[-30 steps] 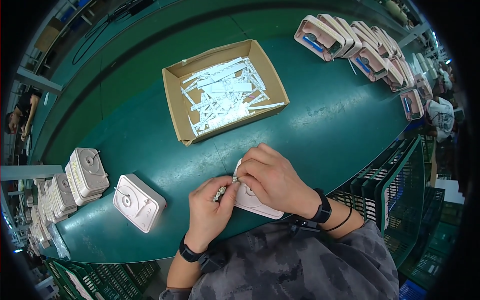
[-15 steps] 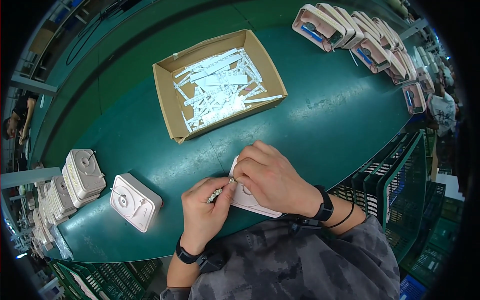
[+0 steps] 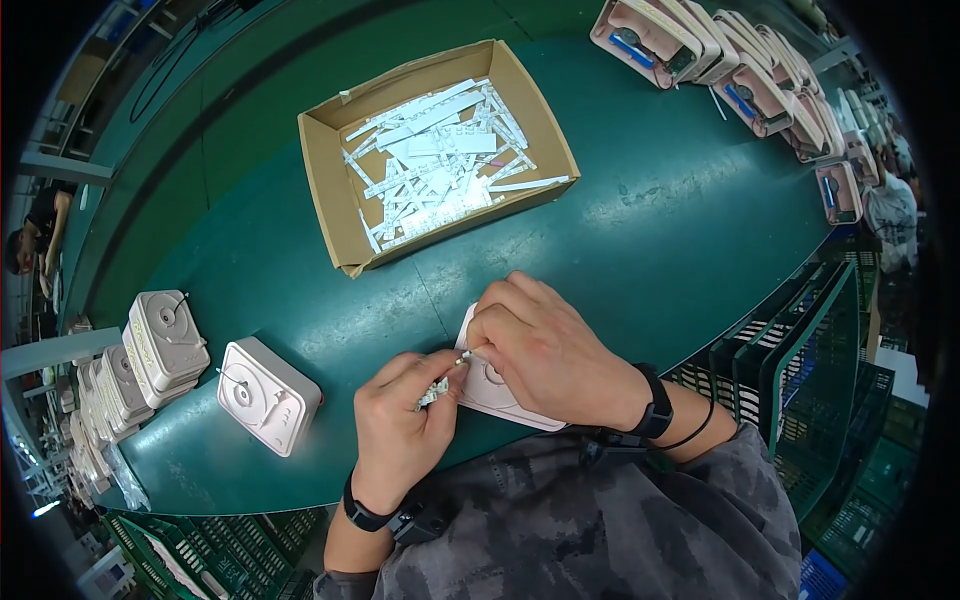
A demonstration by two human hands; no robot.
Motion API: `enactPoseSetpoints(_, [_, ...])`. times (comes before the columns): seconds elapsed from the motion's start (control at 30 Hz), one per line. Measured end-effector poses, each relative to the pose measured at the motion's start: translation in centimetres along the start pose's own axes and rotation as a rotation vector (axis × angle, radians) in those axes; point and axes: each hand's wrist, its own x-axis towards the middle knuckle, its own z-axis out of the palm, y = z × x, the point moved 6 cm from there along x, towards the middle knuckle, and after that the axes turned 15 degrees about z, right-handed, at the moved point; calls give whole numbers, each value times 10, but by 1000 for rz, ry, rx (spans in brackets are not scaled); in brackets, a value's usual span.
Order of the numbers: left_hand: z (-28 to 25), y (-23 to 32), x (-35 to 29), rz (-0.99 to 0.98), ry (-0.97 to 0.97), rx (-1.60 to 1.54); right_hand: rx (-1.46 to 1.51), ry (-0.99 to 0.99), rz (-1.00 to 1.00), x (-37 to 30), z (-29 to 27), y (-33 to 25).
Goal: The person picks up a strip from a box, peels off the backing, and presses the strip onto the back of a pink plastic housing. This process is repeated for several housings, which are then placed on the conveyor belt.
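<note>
My left hand (image 3: 402,418) is closed around a small pale, greenish-white folded strip (image 3: 433,393), which shows between thumb and palm. What kind of strip it is, I cannot make out. Its tip comes out between thumb and forefinger, where the fingertips of my right hand (image 3: 560,360) meet it in a pinch. Whatever the right fingers grip is too small to name. Below both hands lies a pale pink plastic housing (image 3: 485,397), mostly covered by my right hand. Another pale pink housing (image 3: 265,395), with a round recess and a short wire, lies to the left.
A cardboard box (image 3: 340,235) with white printed strips stands beyond my hands. Stacked housings (image 3: 165,350) line the table's left end; open housings with blue parts (image 3: 655,45) fill the far right. Green crates (image 3: 790,360) stand at the right edge. A person (image 3: 45,235) is at far left.
My left hand has shifted slightly left, and the fingertips of both hands remain together at the strip's tip. The view has tilted a little, so the box appears higher.
</note>
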Motion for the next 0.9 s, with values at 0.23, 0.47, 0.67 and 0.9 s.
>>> enactPoseSetpoints(0.23, [3,3,4,18,-68,46,-48,47,-63,-1,1,-5])
enactPoseSetpoints(0.47, [3,-1,1,-17,-93,-11,-83,44,-93,-1,0,-7])
enactPoseSetpoints(0.67, [3,1,2,51,-97,77,-159,87,-113,-4,4,-8])
enactPoseSetpoints(0.9, [9,7,3,130,-90,211,-117,148,-95,-6,4,-8])
